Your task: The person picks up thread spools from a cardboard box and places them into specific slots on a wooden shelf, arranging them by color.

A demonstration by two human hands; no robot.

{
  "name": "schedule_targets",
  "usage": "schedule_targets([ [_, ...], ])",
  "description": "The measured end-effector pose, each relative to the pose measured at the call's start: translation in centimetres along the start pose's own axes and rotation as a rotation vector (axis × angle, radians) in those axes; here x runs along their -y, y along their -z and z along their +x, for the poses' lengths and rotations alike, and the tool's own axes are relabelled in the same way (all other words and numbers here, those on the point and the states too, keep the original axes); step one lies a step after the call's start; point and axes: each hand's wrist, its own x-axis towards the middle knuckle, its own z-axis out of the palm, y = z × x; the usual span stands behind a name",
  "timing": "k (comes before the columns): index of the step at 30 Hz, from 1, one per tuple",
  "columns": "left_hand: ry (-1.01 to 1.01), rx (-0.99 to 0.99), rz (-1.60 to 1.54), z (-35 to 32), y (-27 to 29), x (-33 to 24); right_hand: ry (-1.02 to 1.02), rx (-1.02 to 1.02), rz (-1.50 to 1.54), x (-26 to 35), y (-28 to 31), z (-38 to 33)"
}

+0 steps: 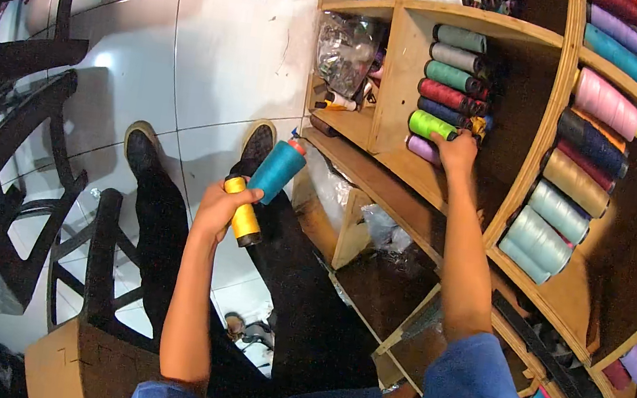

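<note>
My left hand (221, 208) is closed around two thread spools in front of my legs. One is a yellow spool (242, 210) with dark ends; the other is a larger teal cone (273, 173) with a red top. Reaching into a middle compartment of the wooden shelf (486, 23), my right hand (458, 147) has its fingers on a lime green thread spool (430, 125). That spool lies on its side in a stack, above a lilac spool (423, 149) and below a navy spool (438, 111). The right fingertips are partly hidden.
Large thread cones, including a pink one (607, 101) and a pale blue one (539, 236), fill the right-hand compartment. A clear plastic bag (347, 52) sits in the left one. Black chairs (13, 229) and a cardboard box (59, 362) stand at my left.
</note>
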Motion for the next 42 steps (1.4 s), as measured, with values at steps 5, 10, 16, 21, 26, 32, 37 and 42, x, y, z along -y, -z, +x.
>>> schedule_targets([
  [5,-0.016,0.05,-0.02,0.2,-0.2,0.3,0.0,-0.092,0.06,1.0,1.2,-1.1],
  [10,-0.008,0.087,-0.094,-0.2,-1.4,-0.5,0.225,-0.199,0.293,5.6,2.8,-7.6],
  [16,0.011,0.164,-0.09,-1.1,-2.3,-0.9,-0.126,1.134,1.139,13.1,0.2,-19.2],
  [21,-0.04,0.222,0.115,-0.8,-2.7,-0.4,-0.096,0.956,1.341,13.8,-1.9,-20.7],
  [26,-0.147,0.242,0.072,-0.8,-1.5,0.1,0.129,0.6,0.319,10.4,3.5,-13.7],
  [32,-0.136,0.217,0.09,-0.8,-1.1,-0.5,0.044,0.216,0.164,3.9,4.7,-7.7],
  [37,-0.133,0.212,0.089,-0.8,-0.6,-0.5,0.056,0.132,0.078,2.5,2.0,-6.5],
  [42,-0.146,0.221,0.062,-0.9,-0.8,-0.8,0.16,-0.01,-0.043,1.4,-0.6,-5.4],
])
